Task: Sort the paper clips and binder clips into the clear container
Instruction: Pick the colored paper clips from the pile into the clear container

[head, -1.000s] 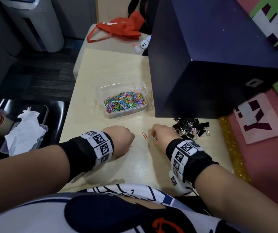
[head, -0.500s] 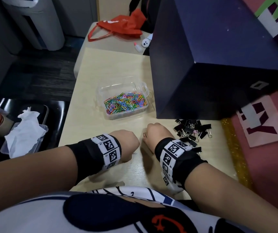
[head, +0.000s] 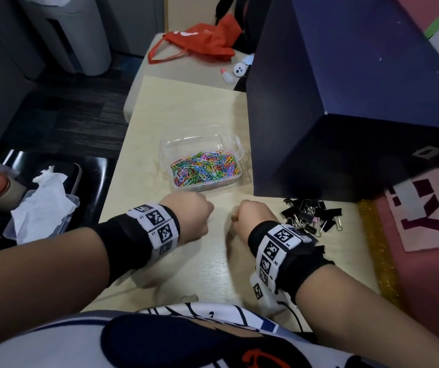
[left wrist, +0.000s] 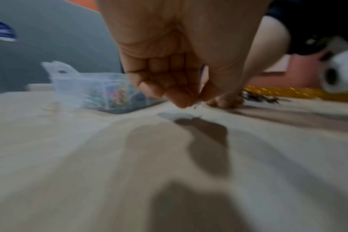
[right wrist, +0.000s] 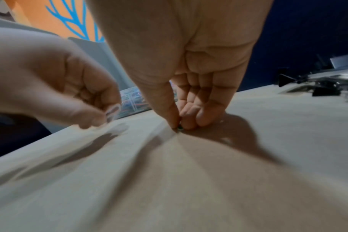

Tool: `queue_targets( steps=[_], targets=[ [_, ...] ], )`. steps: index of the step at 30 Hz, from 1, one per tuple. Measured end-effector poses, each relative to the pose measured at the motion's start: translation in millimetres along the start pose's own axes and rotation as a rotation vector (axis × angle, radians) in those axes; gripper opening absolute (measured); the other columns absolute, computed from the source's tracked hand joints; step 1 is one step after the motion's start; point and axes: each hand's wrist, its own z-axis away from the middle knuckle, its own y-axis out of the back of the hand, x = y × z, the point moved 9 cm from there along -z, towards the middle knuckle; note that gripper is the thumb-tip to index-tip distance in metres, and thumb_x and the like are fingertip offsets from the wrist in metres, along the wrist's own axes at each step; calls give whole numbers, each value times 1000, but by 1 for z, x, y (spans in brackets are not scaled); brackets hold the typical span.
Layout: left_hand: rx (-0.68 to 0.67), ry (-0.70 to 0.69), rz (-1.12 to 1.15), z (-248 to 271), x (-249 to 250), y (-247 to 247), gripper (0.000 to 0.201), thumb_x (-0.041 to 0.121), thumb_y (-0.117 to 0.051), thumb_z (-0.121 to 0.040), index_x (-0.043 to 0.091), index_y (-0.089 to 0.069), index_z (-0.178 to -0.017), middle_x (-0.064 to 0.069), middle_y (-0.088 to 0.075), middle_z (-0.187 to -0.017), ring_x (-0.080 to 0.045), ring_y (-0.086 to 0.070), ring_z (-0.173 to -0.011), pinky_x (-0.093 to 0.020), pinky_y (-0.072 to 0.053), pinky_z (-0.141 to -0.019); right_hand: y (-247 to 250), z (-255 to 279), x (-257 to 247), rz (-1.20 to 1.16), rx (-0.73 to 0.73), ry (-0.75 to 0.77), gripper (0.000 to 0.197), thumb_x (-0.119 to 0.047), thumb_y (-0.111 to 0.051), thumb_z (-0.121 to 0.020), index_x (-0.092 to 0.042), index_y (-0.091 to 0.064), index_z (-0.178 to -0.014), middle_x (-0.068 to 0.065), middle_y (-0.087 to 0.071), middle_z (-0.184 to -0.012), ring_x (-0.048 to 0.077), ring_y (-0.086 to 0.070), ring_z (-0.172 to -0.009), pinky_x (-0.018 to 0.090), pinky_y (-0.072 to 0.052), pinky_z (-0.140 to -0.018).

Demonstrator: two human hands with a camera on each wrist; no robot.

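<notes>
Nearest the camera, both forearms wear black cloth wristbands printed with square black-and-white markers, over a smooth, pale wood-grain table. The left hand is curled, thumb and forefinger pinched on a thin wire paper clip held just above the tabletop. At its 3 o'clock, a small gap away, the right hand points fingertips down onto the table, thumb pressed against forefinger on a small metallic piece; it is too blurred to tell whether it is a clip. At the right hand's 3 o'clock, just beside the wrist, lies a loose heap of binder clips, black folded bodies with bright wire handles. Farther off, at 12 o'clock from the hands, stands the clear container, a thin, glossy plastic rectangle with rounded corners and a tab handle, its floor covered in a tangle of multicoloured paper clips. At its 3 o'clock a large matte navy box rises with sharp edges. Farthest, at 12 o'clock, a crumpled orange cloth bag sits on a second pale surface.
</notes>
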Motion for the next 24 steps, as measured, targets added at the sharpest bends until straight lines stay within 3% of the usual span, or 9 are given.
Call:
queue_targets(
  steps=[4, 8, 12, 17, 21, 24],
  targets=[
    [260, 90, 199, -5, -43, 40, 17, 25, -48, -90, 17, -62, -92, -5, -65, -98, -29, -61, -93, -33, -50, -75, -3, -2, -8, 124, -85, 55, 26, -16, -54, -92, -7, -62, -116, 13, -63, -118, 30, -61, -109, 33, -48, -83],
    [427, 171, 264, -6, -84, 66, 27, 25, -48, -94, 18, -68, -109, -10, -64, -105, -31, -60, -100, -36, -49, -85, 1, -4, -13, 215, -71, 57, 29, -11, -49, -92, -6, -58, -119, 14, -56, -123, 32, -57, -113, 36, -46, -87],
    [407, 195, 167, -2, -89, 54, 29, 34, -49, -92, 21, -65, -113, -8, -62, -103, -31, -59, -98, -41, -52, -81, 2, -2, -17, 246, -39, 86, 33, -11, -43, -95, -6, -50, -127, 14, -47, -127, 32, -49, -119, 40, -44, -93],
    [373, 247, 207, -3, -93, 42, 28, 34, -50, -93, 19, -58, -116, -8, -62, -108, -31, -58, -101, -39, -49, -85, 4, 1, -17, 226, -39, 88, 34, -4, -38, -93, -5, -51, -124, 15, -53, -125, 33, -55, -114, 38, -46, -89],
    [423, 221, 211, 1, -89, 49, 25, 31, -48, -93, 17, -58, -110, -9, -60, -105, -33, -57, -99, -41, -50, -81, 2, -2, -7, 183, -47, 30, 34, -2, -41, -93, -3, -50, -125, 15, -57, -125, 32, -57, -115, 36, -46, -91],
    [377, 184, 99, 3, -75, 42, 29, 32, -41, -94, 15, -64, -96, -7, -60, -97, -31, -58, -95, -39, -51, -77, -7, -2, 3, 190, -133, -9, 32, -12, -44, -96, -5, -53, -126, 14, -58, -126, 31, -57, -116, 36, -45, -93]
  ],
)
